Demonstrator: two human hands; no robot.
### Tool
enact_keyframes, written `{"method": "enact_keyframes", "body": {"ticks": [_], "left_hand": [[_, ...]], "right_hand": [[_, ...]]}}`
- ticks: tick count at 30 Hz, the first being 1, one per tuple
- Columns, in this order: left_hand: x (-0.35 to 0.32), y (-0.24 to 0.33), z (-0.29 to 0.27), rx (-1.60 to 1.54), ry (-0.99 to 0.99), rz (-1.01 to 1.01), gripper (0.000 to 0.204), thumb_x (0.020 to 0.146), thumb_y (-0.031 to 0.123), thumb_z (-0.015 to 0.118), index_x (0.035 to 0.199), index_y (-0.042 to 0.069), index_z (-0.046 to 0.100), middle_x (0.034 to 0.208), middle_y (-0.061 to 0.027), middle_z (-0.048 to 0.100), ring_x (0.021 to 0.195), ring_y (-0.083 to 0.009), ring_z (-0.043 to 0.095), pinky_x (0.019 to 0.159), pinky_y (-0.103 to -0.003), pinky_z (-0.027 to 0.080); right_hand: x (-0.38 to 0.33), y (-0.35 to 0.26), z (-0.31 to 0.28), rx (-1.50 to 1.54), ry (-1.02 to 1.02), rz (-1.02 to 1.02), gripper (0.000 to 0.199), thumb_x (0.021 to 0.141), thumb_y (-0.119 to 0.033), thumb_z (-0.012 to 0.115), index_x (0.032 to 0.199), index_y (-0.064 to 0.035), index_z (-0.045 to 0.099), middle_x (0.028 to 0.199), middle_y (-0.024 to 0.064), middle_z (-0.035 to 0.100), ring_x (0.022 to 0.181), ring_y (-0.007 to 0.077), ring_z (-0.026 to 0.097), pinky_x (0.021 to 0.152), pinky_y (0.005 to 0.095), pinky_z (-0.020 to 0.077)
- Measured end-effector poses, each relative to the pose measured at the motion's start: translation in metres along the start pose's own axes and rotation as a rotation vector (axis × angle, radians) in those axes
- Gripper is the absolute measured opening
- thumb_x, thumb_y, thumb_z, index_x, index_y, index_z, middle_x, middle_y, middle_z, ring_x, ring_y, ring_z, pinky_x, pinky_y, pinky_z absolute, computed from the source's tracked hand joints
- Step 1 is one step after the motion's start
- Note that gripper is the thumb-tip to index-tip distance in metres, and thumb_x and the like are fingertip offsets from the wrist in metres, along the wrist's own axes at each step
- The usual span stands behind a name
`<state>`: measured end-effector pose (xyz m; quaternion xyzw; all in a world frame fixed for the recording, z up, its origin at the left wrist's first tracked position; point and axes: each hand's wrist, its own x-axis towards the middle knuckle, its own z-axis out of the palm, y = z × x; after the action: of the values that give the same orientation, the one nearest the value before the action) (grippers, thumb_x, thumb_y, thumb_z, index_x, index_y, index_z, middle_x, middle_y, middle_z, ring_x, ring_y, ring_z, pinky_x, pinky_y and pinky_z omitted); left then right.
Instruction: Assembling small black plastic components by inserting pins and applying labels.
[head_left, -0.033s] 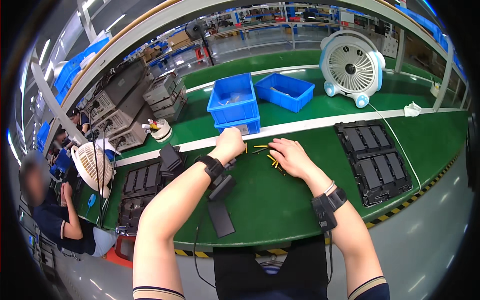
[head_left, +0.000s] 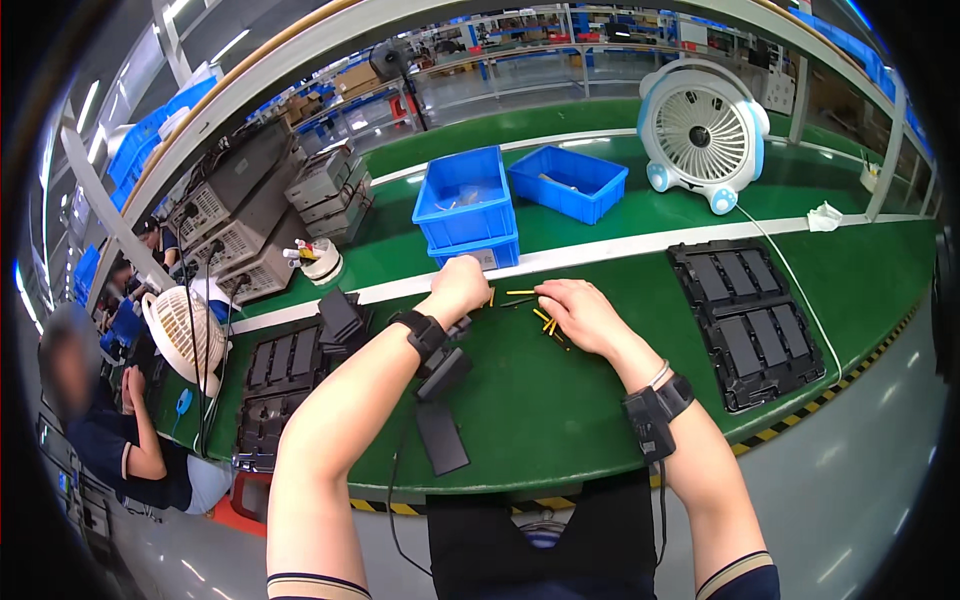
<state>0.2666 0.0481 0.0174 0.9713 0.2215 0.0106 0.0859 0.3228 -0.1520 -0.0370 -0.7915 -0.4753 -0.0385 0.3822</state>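
My left hand (head_left: pixel 461 286) is closed in a fist above the green bench, in front of the stacked blue bins. A short yellow piece (head_left: pixel 491 297) shows at its right edge; whatever lies inside the fist is hidden. My right hand (head_left: pixel 582 314) rests palm down, fingers bent and close together, their tips at the end of a thin yellow stick (head_left: pixel 520 292). What those fingertips pinch, if anything, is too small to make out. Several loose yellow pieces (head_left: pixel 546 321) lie under its near side. A flat black rectangular piece (head_left: pixel 441 438) lies beside my left forearm.
Blue bins (head_left: pixel 466 226) and a shallow blue bin (head_left: pixel 590 205) stand behind my hands. Right, a black tray (head_left: pixel 712 312) holds flat dark pieces; another black tray (head_left: pixel 262 405) lies left. A white fan (head_left: pixel 703 135), its cable (head_left: pixel 800 285) and stacked grey instruments (head_left: pixel 235 215) surround. A co-worker sits left.
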Motion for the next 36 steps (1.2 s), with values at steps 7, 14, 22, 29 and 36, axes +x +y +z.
{"method": "enact_keyframes", "body": {"ticks": [7, 14, 22, 29, 36], "left_hand": [[-0.019, -0.004, 0.000, -0.375, -0.172, 0.225, 0.014, 0.078, 0.015, 0.066, 0.084, 0.003, 0.068, 0.073, -0.0070, 0.068, 0.066, -0.0125, 0.064, 0.063, -0.027, 0.050], [-0.079, -0.005, -0.031, -0.648, -0.239, 0.272, 0.015, 0.081, 0.005, 0.062, 0.094, 0.003, 0.055, 0.079, -0.0046, 0.066, 0.068, -0.0086, 0.059, 0.056, -0.022, 0.046], [-0.105, -0.020, -0.034, -0.885, -0.275, 0.391, 0.030, 0.080, 0.003, 0.067, 0.105, 0.004, 0.051, 0.086, -0.0077, 0.066, 0.084, -0.0112, 0.062, 0.075, -0.025, 0.049], [-0.105, -0.016, -0.045, -0.781, -0.243, 0.410, 0.029, 0.084, 0.002, 0.063, 0.109, 0.003, 0.049, 0.084, -0.0073, 0.066, 0.082, -0.0111, 0.063, 0.075, -0.025, 0.049], [-0.094, -0.019, -0.028, -0.894, -0.206, 0.438, 0.026, 0.087, 0.001, 0.058, 0.109, 0.005, 0.044, 0.078, -0.0043, 0.064, 0.076, -0.0104, 0.061, 0.071, -0.026, 0.049]], "right_hand": [[0.002, -0.016, -0.015, 0.095, 0.151, 0.091, 0.024, 0.090, -0.016, 0.052, 0.102, 0.0001, 0.064, 0.094, 0.0157, 0.065, 0.089, 0.0304, 0.063, 0.078, 0.0347, 0.0483], [-0.008, -0.051, -0.015, 0.248, 0.081, -0.215, 0.023, 0.076, -0.011, 0.067, 0.098, -0.0040, 0.065, 0.096, 0.0115, 0.064, 0.091, 0.0293, 0.061, 0.079, 0.0371, 0.0481], [-0.014, -0.076, -0.014, 0.321, -0.034, -0.094, 0.011, 0.072, -0.001, 0.069, 0.078, -0.0012, 0.060, 0.073, 0.0084, 0.063, 0.067, 0.0189, 0.063, 0.062, 0.0298, 0.0493], [-0.013, -0.072, -0.016, 0.550, -0.092, 0.016, 0.023, 0.074, 0.001, 0.069, 0.091, -0.0030, 0.055, 0.067, 0.0041, 0.061, 0.062, 0.0094, 0.057, 0.057, 0.0258, 0.0451], [-0.012, -0.064, -0.015, 0.742, -0.201, 0.055, 0.031, 0.075, -0.003, 0.070, 0.105, -0.0069, 0.063, 0.071, 0.0034, 0.063, 0.068, 0.0089, 0.058, 0.060, 0.0250, 0.0466]]}}
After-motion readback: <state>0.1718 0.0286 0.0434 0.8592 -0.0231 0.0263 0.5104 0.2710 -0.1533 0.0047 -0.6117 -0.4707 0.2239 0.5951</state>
